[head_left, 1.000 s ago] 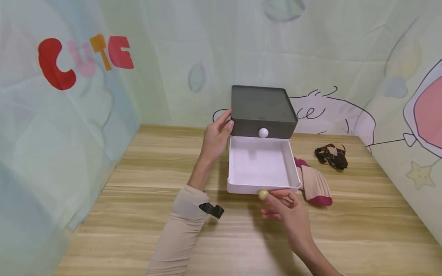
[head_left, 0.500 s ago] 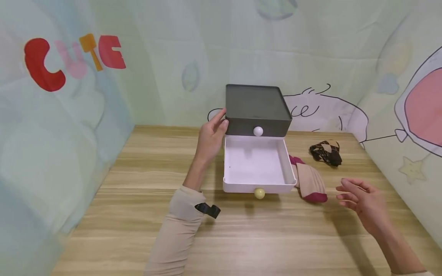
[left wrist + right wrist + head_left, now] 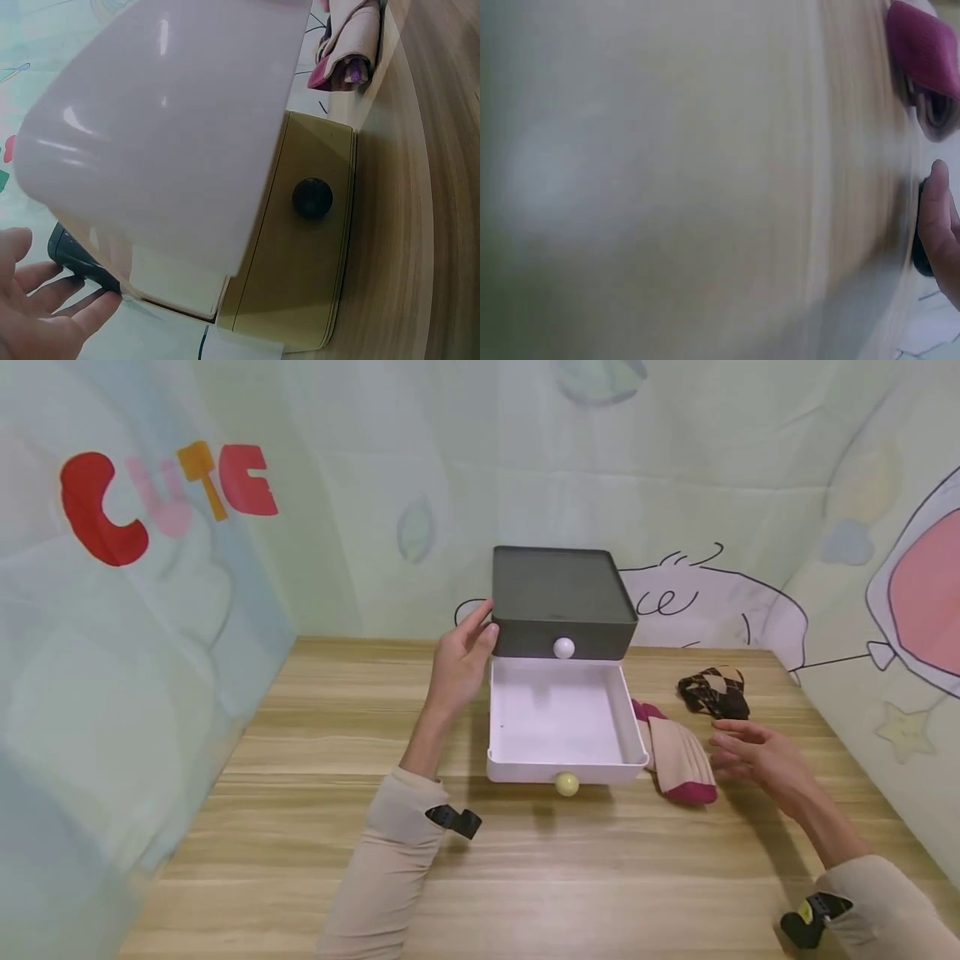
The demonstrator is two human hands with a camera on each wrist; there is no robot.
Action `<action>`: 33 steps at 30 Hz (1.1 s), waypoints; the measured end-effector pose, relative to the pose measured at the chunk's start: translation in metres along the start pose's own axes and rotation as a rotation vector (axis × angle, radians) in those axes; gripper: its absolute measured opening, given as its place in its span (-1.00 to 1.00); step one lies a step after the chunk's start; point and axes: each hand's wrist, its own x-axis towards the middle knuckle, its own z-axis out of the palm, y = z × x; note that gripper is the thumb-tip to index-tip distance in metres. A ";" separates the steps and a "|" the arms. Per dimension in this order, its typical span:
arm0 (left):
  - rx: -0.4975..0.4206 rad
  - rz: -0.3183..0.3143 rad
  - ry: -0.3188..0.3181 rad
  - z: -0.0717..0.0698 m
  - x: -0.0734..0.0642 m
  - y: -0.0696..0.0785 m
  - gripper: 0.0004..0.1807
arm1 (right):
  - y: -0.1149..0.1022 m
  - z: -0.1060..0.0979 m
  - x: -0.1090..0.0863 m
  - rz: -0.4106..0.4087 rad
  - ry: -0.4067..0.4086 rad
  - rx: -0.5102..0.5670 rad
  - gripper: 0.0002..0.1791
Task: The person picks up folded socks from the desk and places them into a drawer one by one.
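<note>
At three o'clock from the drawer (image 3: 555, 714), empty right hand (image 3: 768, 767), fingers loose
I'd lift the nearby beige sock (image 3: 678, 752) whole, left hand (image 3: 457, 668), straight-fingered, steadying the box (image 3: 562, 585).

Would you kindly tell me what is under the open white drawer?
Under the white drawer sits a tan drawer with a black knob. The tan drawer's inside is covered and cannot be seen.

"How's my light?"
"Soft and even from the head camera; I see the right hand (image 3: 765, 766) dropping a faint shadow across the tabletop (image 3: 525, 893)."
"And the wrists?"
"Left is dimmer — small glints streak the white drawer (image 3: 161, 142). Right is badly smeared — I get mostly blurred wood."
</note>
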 end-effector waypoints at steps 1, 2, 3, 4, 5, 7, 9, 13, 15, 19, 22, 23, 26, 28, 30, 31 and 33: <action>0.000 -0.003 0.001 0.000 0.000 0.000 -0.51 | 0.000 0.002 0.004 0.009 -0.005 -0.009 -0.39; 0.000 -0.004 0.001 0.000 0.000 0.000 -0.51 | 0.001 0.004 0.009 0.015 -0.012 -0.017 -0.36; 0.001 -0.006 0.001 0.000 0.000 0.000 -0.51 | 0.001 0.007 0.013 0.024 -0.013 -0.025 -0.34; 0.000 -0.006 0.000 0.000 0.000 0.001 -0.51 | 0.000 0.009 0.015 0.029 -0.014 -0.039 -0.32; 0.000 -0.008 0.000 0.001 0.000 0.001 -0.51 | 0.000 0.011 0.018 0.036 -0.019 -0.039 -0.32; -0.001 -0.006 -0.002 0.001 0.000 0.002 -0.51 | -0.001 0.016 0.022 0.051 -0.021 -0.056 -0.31; 0.000 -0.008 -0.001 0.002 0.001 0.002 -0.51 | -0.003 0.021 0.025 0.071 -0.020 -0.080 -0.31; 0.002 -0.001 -0.005 0.001 0.000 0.001 -0.51 | -0.005 0.033 0.029 0.095 -0.014 -0.145 -0.29; 0.002 0.001 -0.009 0.001 0.000 0.001 -0.51 | -0.006 0.038 0.032 0.086 -0.020 -0.166 -0.26; -0.003 0.005 -0.013 0.000 -0.001 0.000 -0.51 | -0.006 0.048 0.034 0.039 -0.017 -0.232 -0.24; -0.001 0.007 -0.014 0.001 -0.001 0.000 -0.51 | -0.009 0.053 0.032 0.012 0.022 -0.302 -0.26; -0.002 0.007 -0.015 0.001 -0.001 0.000 -0.51 | -0.009 0.054 0.031 0.006 0.043 -0.312 -0.28; -0.006 0.005 -0.015 0.001 -0.001 0.001 -0.51 | -0.011 0.058 0.027 -0.023 0.079 -0.344 -0.32; -0.011 0.006 -0.014 0.001 -0.001 0.001 -0.51 | -0.013 0.060 0.025 -0.041 0.080 -0.341 -0.34; -0.014 0.005 -0.013 0.001 0.000 0.000 -0.51 | -0.013 0.061 0.023 -0.051 0.062 -0.333 -0.35; -0.017 0.005 -0.012 0.001 0.000 0.000 -0.51 | -0.014 0.062 0.022 -0.048 0.055 -0.319 -0.35; -0.017 0.004 -0.011 0.001 0.000 0.000 -0.51 | -0.012 0.063 0.022 -0.049 0.039 -0.280 -0.35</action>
